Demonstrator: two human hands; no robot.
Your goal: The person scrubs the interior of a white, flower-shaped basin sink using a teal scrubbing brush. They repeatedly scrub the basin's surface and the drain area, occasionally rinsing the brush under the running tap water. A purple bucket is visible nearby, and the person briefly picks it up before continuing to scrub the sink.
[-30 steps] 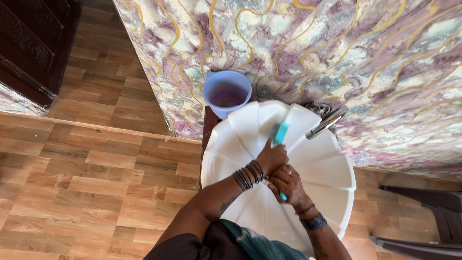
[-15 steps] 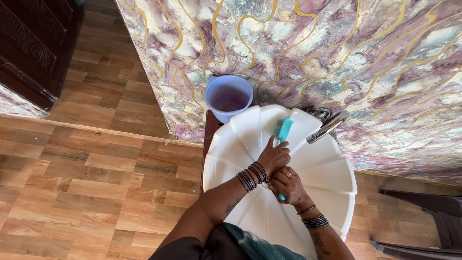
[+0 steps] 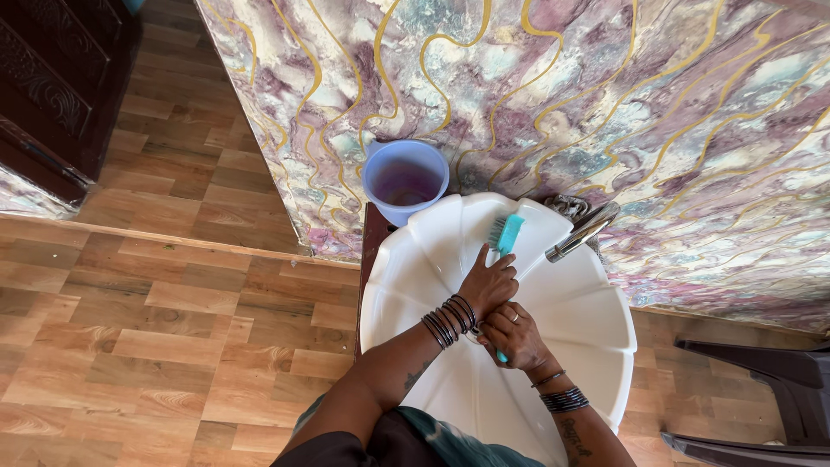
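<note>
A white scalloped wash basin (image 3: 588,320) is below me against a marbled purple wall. Both my hands hold a teal scrub brush (image 3: 507,233) inside the bowl, its bristled head resting on the far wall of the basin near the tap. My left hand (image 3: 487,285), with dark bangles at the wrist, grips the handle just below the head. My right hand (image 3: 514,335), wearing a ring and wrist bands, grips the lower end of the handle, whose teal tip pokes out under the fingers.
A chrome tap (image 3: 582,228) reaches over the basin's far right rim. A blue plastic cup (image 3: 405,182) stands on the rim's far left by the wall. Dark chair parts (image 3: 761,380) sit at right, a dark wooden door (image 3: 52,86) at upper left, wood-look floor (image 3: 173,311) around.
The brush head slid slightly up the far side of the basin and back, with both hands following. The view shifted a little; the grip stayed the same.
</note>
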